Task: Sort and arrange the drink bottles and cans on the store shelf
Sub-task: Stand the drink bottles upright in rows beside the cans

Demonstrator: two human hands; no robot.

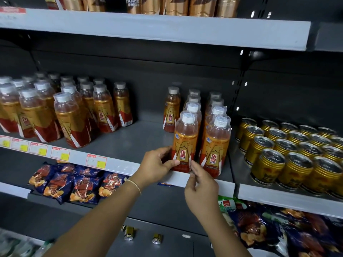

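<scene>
Head view: front bottle (183, 143) at the shelf (204, 179) lip, heading the left of two short rows. Left hand (157, 165) wrapped on its lower left side, fingers (165, 151) curled round the label; right hand (200, 184) at the base, fingers (193, 166) pinched on the lower right edge. Upright, long axis vertical, cap up, label facing out. Risks: a nudge forward tips it off the lip; a push right knocks the neighbour (215, 145). Cans (289, 154) well apart, right.
</scene>
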